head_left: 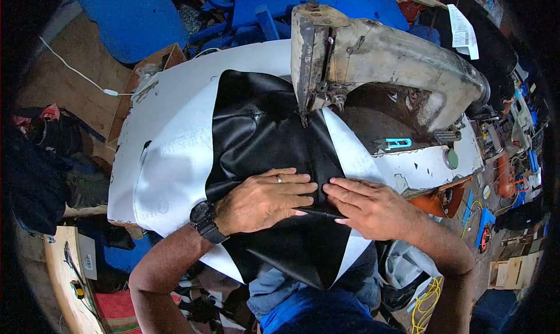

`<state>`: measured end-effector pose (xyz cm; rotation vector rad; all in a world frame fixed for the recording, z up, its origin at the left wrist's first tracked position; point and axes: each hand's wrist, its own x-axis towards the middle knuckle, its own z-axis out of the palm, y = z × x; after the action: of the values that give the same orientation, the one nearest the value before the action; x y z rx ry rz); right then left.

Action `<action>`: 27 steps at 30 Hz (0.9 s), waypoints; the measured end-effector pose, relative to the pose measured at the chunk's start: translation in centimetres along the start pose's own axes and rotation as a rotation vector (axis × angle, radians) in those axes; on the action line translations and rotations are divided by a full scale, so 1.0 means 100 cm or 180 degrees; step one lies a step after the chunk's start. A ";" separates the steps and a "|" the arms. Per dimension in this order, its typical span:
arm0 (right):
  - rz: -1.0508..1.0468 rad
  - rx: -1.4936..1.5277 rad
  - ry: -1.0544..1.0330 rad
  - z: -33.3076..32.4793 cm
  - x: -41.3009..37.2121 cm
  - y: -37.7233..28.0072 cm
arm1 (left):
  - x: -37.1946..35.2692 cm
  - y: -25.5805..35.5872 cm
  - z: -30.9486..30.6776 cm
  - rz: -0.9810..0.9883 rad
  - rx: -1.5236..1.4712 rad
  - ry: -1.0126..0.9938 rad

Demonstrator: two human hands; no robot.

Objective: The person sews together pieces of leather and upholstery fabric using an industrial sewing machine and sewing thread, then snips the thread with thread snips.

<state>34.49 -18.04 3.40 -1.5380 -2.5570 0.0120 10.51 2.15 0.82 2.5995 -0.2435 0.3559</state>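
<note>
A black leather-like sheet [251, 139] with white pieces along its sides lies across the white table and hangs over the front edge. Its seam runs up to the needle area of a worn sewing machine [396, 48]. My left hand [265, 200], with a ring and a black watch, lies flat on the black material left of the seam. Right of the seam, my right hand [367, 206] rests with fingers extended on the same material. The two hands' fingertips nearly meet at the seam. Neither hand grips anything visible.
The white table [163, 95] carries turquoise snips [398, 143] and a green round lid [450, 158] at the right. Blue chairs [128, 19] stand behind. A white cable [76, 71] hangs at the left, and yellow cord [427, 305] lies below right.
</note>
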 end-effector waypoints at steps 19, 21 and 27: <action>0.0111 -0.0045 0.0139 0.004 0.015 0.021 | 0.008 -0.017 -0.006 -0.0109 0.0251 0.0110; 0.0100 -0.0060 0.0103 0.004 0.018 0.021 | 0.007 -0.021 -0.008 -0.0101 0.0261 0.0096; 0.0078 -0.0014 0.0161 0.004 0.028 0.019 | 0.006 -0.029 -0.019 -0.0073 0.0121 -0.0011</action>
<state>34.83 -14.61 3.16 -1.5508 -2.5011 -0.0294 11.32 5.52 1.31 2.6384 -0.2100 0.3511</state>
